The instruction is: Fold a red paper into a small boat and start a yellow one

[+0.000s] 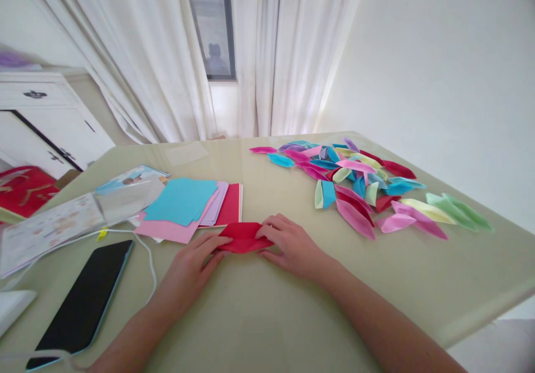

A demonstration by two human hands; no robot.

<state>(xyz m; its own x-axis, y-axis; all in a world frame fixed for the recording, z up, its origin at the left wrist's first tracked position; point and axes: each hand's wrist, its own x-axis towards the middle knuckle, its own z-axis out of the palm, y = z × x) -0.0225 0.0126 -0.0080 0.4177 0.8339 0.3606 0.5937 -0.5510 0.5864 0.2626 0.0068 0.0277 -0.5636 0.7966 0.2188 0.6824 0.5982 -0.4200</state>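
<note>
A folded piece of red paper (244,236), long with tapered ends, lies between my two hands near the middle of the table. My left hand (194,261) pinches its left end between thumb and fingers. At the other end, the thumb and fingers of my right hand (290,245) close on the paper. Just behind it sits a stack of square paper sheets, with blue sheets (179,200) on top and pink (167,231), lilac (215,206) and red (230,203) ones showing around them.
A heap of folded paper pieces (355,164) in many colours spreads over the table's right side. To the left lie a phone (83,300), a white cable (152,267) and printed sheets (54,228). White curtains (288,55) and a wall stand behind the table (267,317).
</note>
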